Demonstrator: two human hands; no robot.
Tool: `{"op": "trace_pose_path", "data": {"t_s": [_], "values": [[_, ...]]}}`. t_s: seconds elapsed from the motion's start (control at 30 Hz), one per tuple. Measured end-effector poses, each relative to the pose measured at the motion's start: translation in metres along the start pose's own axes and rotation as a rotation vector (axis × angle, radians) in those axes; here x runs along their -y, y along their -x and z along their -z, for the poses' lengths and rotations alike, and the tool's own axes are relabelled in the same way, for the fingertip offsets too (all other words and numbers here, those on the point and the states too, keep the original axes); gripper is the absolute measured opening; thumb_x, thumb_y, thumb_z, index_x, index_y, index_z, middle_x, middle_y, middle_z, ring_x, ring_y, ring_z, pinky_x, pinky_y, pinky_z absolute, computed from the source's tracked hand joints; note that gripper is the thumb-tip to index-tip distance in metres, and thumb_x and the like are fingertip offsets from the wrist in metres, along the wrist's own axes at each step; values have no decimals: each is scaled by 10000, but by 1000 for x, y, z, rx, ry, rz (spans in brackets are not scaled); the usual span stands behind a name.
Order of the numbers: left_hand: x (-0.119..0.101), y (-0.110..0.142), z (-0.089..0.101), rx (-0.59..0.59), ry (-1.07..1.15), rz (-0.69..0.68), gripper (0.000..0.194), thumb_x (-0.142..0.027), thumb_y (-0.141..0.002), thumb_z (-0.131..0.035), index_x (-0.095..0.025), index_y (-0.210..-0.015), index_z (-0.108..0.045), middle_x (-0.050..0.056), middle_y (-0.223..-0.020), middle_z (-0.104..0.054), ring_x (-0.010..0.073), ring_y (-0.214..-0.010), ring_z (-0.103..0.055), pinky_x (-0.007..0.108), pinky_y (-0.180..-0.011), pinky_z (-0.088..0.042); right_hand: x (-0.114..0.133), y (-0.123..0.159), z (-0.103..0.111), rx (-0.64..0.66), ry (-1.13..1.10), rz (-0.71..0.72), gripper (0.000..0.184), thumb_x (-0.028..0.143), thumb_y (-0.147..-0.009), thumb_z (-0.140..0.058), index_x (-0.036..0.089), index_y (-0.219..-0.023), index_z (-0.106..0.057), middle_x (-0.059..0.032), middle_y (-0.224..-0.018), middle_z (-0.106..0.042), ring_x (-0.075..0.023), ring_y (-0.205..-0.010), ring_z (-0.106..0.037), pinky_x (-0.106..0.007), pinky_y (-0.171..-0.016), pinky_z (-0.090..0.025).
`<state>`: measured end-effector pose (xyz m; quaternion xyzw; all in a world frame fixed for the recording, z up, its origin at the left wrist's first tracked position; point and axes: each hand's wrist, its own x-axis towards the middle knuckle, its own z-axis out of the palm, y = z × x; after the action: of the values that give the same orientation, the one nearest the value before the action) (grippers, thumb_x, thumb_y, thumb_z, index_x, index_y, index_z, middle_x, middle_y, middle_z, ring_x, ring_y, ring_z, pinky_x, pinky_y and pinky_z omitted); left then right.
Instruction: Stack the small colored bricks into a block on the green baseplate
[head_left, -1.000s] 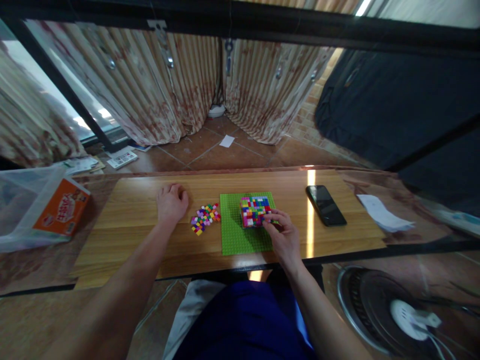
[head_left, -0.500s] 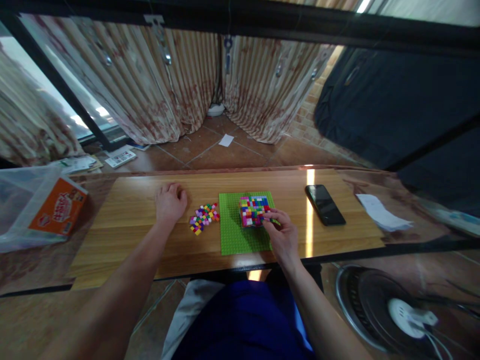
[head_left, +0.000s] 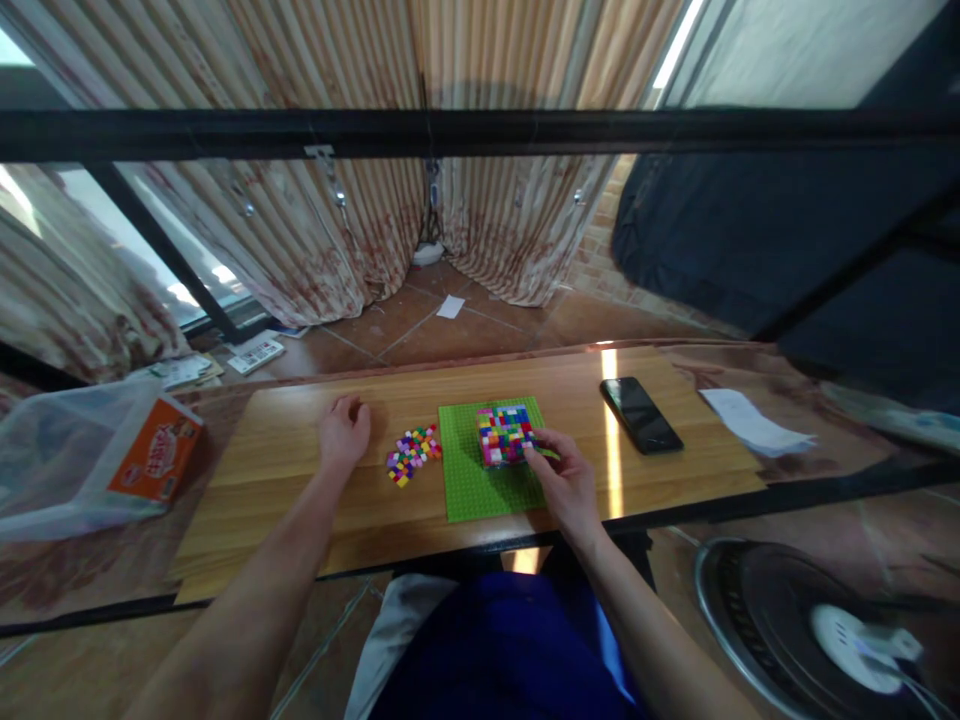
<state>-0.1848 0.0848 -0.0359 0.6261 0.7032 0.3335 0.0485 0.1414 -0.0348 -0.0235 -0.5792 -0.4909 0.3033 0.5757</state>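
On a green studded baseplate [head_left: 487,500] stands a block of small multicoloured toy bricks [head_left: 504,436]. My right hand [head_left: 566,478] reaches in from the right, thumb and fingertips closed at the block's right edge. Whether a single loose brick sits between those fingertips is too small to tell. Left of the baseplate, loose toy bricks [head_left: 414,454] lie in a flat heap on the wooden tabletop [head_left: 277,500]. Beyond that heap, my left hand [head_left: 345,432] rests on the wood, fingers loosely bent and thumb apart, holding nothing.
A black phone [head_left: 641,415] lies right of the baseplate, with white paper [head_left: 754,420] farther right. At the far left is a clear plastic bin [head_left: 67,460] with an orange box [head_left: 157,452]. A dark frame bar [head_left: 480,133] crosses beyond the table.
The camera view has tilted up, showing more curtain and bar. My right hand stays at the block's right edge, its fingertips slightly shifted. My left hand still rests on the table.
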Motion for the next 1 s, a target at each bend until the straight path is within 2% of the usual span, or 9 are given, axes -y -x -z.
{"op": "trace_pose_path", "data": {"t_s": [0.1, 0.23, 0.3, 0.37, 0.43, 0.57, 0.8, 0.9, 1.0], "values": [[0, 24, 19, -8, 139, 77, 381, -373, -839, -430, -150, -1077, -626, 140, -1112, -661, 252, -987, -634, 412, -900, -508, -4, -7, 20, -44, 94, 36, 330, 443, -818, -626, 208, -1041, -686, -87, -1037, -658, -195, -902, -637, -353, -743, -551], [-9, 88, 45, 71, 123, 102, 338, -422, -841, -476, -211, -1046, -640, 98, -987, -688, 250, -914, -648, 409, -838, -529, -21, -20, 49, -118, 312, 91, 333, 456, -829, -586, 182, -980, -701, -109, -1013, -659, -202, -843, -633, -380, -728, -548], [-17, 117, 51, 106, 105, 69, 277, -411, -835, -505, -242, -1004, -646, 86, -968, -685, 252, -924, -644, 408, -843, -526, -31, -26, 57, -125, 406, 122, 325, 447, -830, -572, 183, -961, -707, -118, -1025, -662, -216, -852, -637, -396, -743, -548], [-27, 134, 52, 131, 88, 59, 228, -394, -830, -527, -266, -978, -645, 77, -945, -682, 251, -911, -643, 404, -825, -528, -40, -31, 59, -111, 480, 166, 313, 431, -832, -556, 185, -948, -711, -122, -1032, -666, -227, -863, -638, -409, -771, -545], [-37, 140, 49, 131, 46, 47, 191, -390, -822, -551, -271, -940, -644, 76, -921, -680, 261, -904, -638, 417, -821, -521, -46, -33, 59, -85, 548, 203, 308, 418, -838, -532, 186, -926, -715, -123, -1025, -670, -240, -887, -635, -423, -805, -536], [-53, 135, 38, 119, -56, -5, 152, -387, -824, -568, -263, -877, -638, 83, -906, -684, 283, -915, -627, 441, -836, -491, -53, -33, 57, -62, 620, 233, 296, 392, -850, -501, 195, -889, -719, -121, -1015, -678, -257, -943, -626, -432, -845, -521], [-66, 133, 30, 143, -95, -58, 105, -288, -846, -529, -253, -825, -626, 93, -915, -682, 283, -893, -615, 448, -826, -469, -52, -30, 58, -69, 626, 214, 286, 373, -843, -499, 202, -846, -728, -105, -984, -685, -248, -911, -636, -407, -820, -521], [-67, 132, 29, 129, -69, -45, 96, -289, -839, -540, -257, -880, -620, 88, -919, -682, 279, -911, -621, 440, -833, -474, -51, -30, 58, -64, 640, 211, 279, 366, -842, -502, 204, -850, -729, -103, -988, -685, -247, -914, -639, -406, -816, -523], [-67, 129, 28, 115, -49, -16, 202, -328, -837, -560, -240, -1012, -608, 97, -938, -684, 279, -923, -627, 428, -826, -482, -54, -30, 58, -67, 635, 225, 279, 364, -843, -504, 200, -841, -729, -105, -987, -686, -246, -908, -642, -401, -814, -526]]}}
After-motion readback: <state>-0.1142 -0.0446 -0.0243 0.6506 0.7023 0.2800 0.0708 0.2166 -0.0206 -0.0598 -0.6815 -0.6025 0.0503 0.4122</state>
